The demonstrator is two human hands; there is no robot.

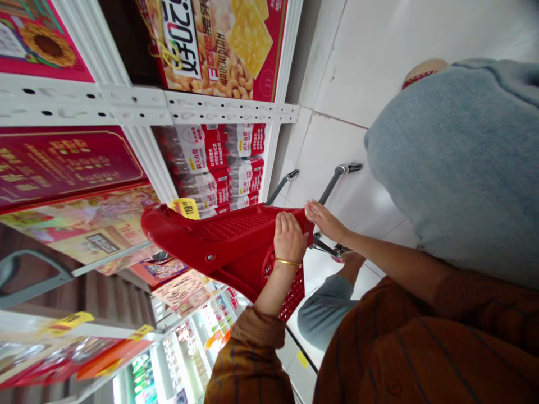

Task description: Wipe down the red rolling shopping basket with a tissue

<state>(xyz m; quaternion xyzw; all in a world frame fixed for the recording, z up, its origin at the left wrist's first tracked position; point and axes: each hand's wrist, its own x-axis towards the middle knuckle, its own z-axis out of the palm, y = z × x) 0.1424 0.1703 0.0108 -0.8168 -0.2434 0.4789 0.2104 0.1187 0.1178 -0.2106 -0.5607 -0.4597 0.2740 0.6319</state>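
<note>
The view is turned on its side, with the floor toward the right. A red plastic shopping cart [240,241] with perforated panels and grey metal legs stands in the middle. My left hand [290,238], with a thin gold bangle at the wrist, curls over the cart's red rim. Close beside it, my right hand [326,219] grips the red edge nearer the legs, its fingertips bent over it. Parts of the palms and thumbs are hidden.
White shelving [138,106] runs alongside, stocked with red-labelled bottle packs [219,163], a cashew snack box [223,50] and gift boxes [67,163]. A yellow price tag [186,209] sits by the cart. White floor tiles [379,33] and denim-clad legs [455,163] show at the right.
</note>
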